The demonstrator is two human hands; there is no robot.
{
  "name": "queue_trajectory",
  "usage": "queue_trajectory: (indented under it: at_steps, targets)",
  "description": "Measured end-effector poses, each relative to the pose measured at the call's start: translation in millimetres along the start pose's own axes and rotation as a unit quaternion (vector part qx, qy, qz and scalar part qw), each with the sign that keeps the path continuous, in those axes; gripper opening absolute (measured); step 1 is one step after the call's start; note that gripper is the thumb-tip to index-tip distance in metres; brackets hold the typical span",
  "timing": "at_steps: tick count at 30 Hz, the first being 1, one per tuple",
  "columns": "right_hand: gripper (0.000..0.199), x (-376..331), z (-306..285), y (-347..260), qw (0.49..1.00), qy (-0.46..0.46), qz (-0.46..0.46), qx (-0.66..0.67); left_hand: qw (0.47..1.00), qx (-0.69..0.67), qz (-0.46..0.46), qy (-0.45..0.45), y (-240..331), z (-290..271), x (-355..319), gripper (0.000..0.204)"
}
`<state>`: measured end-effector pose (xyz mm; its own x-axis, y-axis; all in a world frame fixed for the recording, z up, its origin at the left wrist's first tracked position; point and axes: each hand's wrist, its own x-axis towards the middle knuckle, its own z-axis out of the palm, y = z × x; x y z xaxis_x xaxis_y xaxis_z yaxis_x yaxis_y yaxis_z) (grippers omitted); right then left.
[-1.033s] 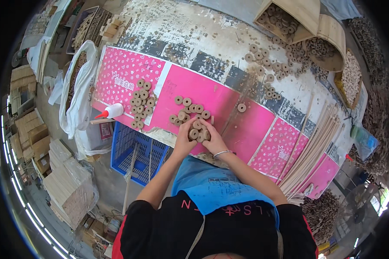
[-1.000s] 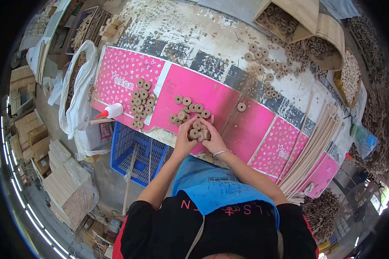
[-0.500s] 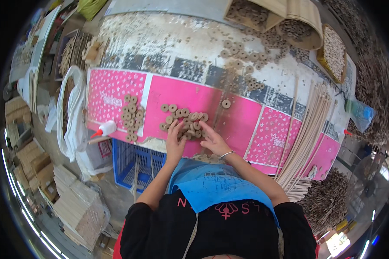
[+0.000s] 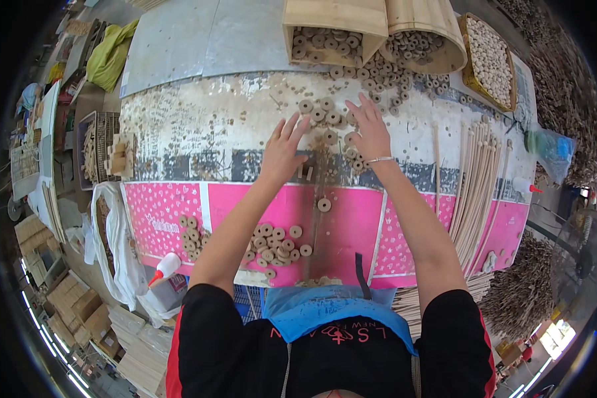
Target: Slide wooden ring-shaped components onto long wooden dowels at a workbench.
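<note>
My left hand (image 4: pixel 285 147) reaches over the worn white part of the table, fingers stretched and holding nothing. To its right my right hand (image 4: pixel 370 132) is spread too, its fingers beside a loose group of round brown discs with centre holes (image 4: pixel 326 114). A few of those discs lie under or against its thumb side. Nearer me, a heap of the same discs (image 4: pixel 278 244) lies on the pink sheet (image 4: pixel 345 232). One single disc (image 4: pixel 324 205) sits apart between the heap and my hands.
At the far side, a wooden box (image 4: pixel 335 20) and a rounded wooden container (image 4: pixel 428 33) spill discs. A yellow basket (image 4: pixel 487 60) holds small pale pieces. Long thin sticks (image 4: pixel 474 186) lie at right. A white glue bottle with red tip (image 4: pixel 168 265) lies near left, beside another disc cluster (image 4: pixel 191 232).
Both hands have left the near heap of discs and moved forward to the far discs, fingers opening out. The view has shifted, showing more of the far table.
</note>
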<state>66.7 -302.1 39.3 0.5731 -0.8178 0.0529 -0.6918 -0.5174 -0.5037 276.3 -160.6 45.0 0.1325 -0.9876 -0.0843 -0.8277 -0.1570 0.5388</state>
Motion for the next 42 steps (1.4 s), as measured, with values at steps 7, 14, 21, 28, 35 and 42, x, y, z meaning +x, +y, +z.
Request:
queue_trajectory:
  at_steps: [7, 14, 21, 28, 35, 42]
  targets:
    - [0.051, 33.3, 21.1, 25.7, 0.995, -0.073, -0.009, -0.072, 0.979, 0.171, 0.059, -0.09, 7.7, 21.3, 91.3, 0.105]
    - [0.042, 47.4, 4.8, 33.6, 0.995, -0.089, -0.043, 0.024, 0.986, 0.105, 0.123, -0.035, -33.5, 23.4, 99.2, 0.042]
    - [0.037, 41.2, 21.5, -10.9, 0.996, -0.068, -0.053, 0.023, 0.998, -0.045, 0.04, -0.005, -33.9, 7.0, 90.3, 0.048]
    - [0.038, 32.2, 40.7, -11.5, 0.99, -0.068, -0.116, -0.051, 0.991, -0.125, -0.049, -0.002, -53.9, -18.9, 51.2, 0.046]
    - [0.042, 35.1, 37.5, -5.9, 0.993, -0.061, -0.089, 0.036, 0.997, 0.067, -0.029, 0.024, -11.3, 7.7, 28.9, 0.068]
    - [0.038, 29.2, 51.8, -35.0, 0.995, -0.064, -0.072, 0.022, 0.996, 0.077, -0.048, 0.025, -11.7, 18.4, 29.5, 0.049]
